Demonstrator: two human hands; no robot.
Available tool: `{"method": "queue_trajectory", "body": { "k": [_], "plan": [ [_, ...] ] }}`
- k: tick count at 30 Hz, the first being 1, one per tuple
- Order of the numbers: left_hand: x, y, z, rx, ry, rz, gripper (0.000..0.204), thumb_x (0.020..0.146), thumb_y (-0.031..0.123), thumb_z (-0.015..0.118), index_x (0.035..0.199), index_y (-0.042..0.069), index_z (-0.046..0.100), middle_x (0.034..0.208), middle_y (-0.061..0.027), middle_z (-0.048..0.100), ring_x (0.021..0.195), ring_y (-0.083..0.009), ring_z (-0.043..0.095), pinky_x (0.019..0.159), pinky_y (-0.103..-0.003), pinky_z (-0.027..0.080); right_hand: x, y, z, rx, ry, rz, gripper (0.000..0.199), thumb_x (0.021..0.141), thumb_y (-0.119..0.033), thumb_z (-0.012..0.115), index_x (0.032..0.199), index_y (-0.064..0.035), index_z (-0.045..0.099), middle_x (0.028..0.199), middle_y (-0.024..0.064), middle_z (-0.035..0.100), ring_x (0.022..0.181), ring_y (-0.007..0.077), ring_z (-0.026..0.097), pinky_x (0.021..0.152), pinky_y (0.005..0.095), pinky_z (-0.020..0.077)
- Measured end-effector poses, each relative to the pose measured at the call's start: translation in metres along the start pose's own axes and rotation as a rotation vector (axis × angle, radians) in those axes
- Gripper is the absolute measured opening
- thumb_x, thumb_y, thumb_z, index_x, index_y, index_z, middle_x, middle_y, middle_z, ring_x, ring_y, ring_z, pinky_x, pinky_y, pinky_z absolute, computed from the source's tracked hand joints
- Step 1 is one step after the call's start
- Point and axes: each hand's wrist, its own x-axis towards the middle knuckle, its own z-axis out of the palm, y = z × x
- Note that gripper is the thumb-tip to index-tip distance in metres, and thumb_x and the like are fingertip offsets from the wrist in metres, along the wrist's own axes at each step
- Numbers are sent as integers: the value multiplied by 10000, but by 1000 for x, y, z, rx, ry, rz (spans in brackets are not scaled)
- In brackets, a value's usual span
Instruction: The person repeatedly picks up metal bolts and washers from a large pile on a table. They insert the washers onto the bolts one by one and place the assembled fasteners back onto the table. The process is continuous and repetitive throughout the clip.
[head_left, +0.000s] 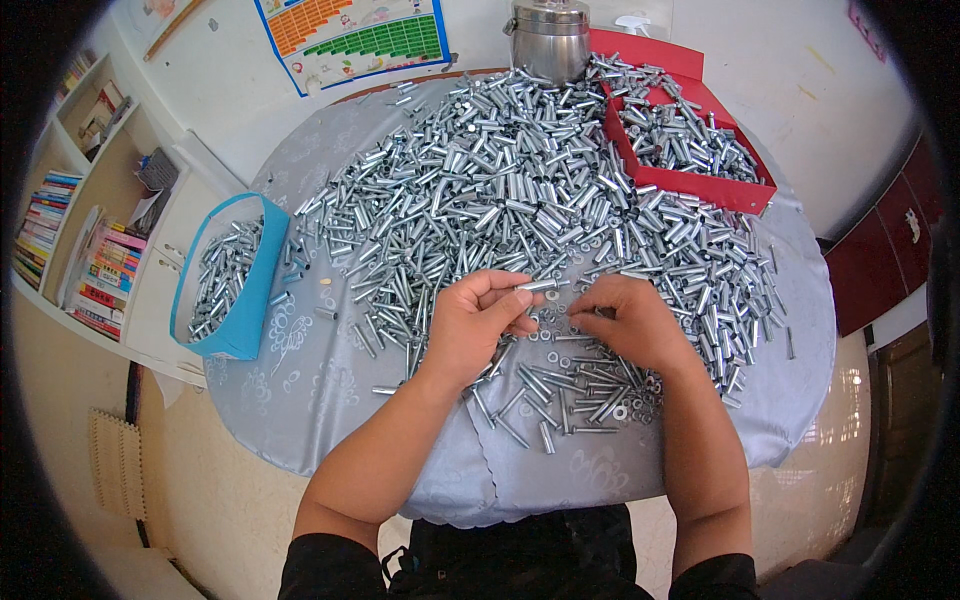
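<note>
The left hand (470, 325) held a small silver metal sleeve (537, 286) pinched between thumb and forefinger, lifted just above the table (330, 400). The right hand (628, 322) rested just beside it, its fingers (585, 315) curled down over a scatter of flat washers (556, 325); whether they had closed on one could not be told, since the tips were tucked under.

The sleeve looked smooth and round, held by its end only, so a loosened pinch would likely let it drop back among the loose sleeves (560, 395) lying under both wrists, where it would be lost among its like. The washers were thin and flat on slick cloth, and would probably slide rather than lift if pushed sideways.

Farther out, the big heap of sleeves (500, 170) covered most of the table, close enough that a reaching forearm could sweep pieces toward the edge. To the left a blue bin (235, 330) hung at the table's rim, part-filled with sleeves. At the far right a red box (690, 180) held more, and a steel pot (548, 38) stood behind the heap. Bookshelves (80, 230) lined the left wall.
</note>
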Motion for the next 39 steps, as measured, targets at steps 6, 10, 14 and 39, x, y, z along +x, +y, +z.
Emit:
{"method": "queue_trajectory", "body": {
  "k": [6, 10, 14, 39],
  "plan": [
    [0, 1, 1, 12, 0, -10, 210, 913, 57, 629, 1110, -14, 629, 984, -140, 710, 715, -152, 677, 653, -271, 574, -1, 5, 0, -193, -89, -147, 149, 766, -128, 672, 898, -82, 724, 830, 103, 640, 848, 310, 613, 766, 414, 491],
    [0, 1, 1, 12, 6, -5, 213, 912, 58, 629, 1112, -15, 628, 980, -143, 711, 713, -152, 677, 656, -271, 574, -2, 3, -1, -223, -120, -135, 158, 773, -129, 667, 916, -95, 722, 866, 105, 630, 866, 310, 610, 777, 411, 490],
    [0, 0, 0, 2, 6, 4, 216, 912, 56, 628, 1116, -16, 626, 978, -146, 711, 711, -151, 676, 655, -271, 573, -1, 3, -1, -238, -139, -116, 136, 781, -142, 668, 897, -88, 716, 876, 109, 627, 870, 313, 611, 778, 411, 490],
    [1, 0, 1, 5, 15, -12, 209, 910, 50, 628, 1105, -26, 632, 959, -135, 710, 707, -143, 673, 646, -257, 568, 5, -5, 21, 234, 325, 178, 85, 825, -40, 682, 899, -13, 649, 826, 99, 672, 707, 189, 666, 641, 289, 520]
  ]
}}
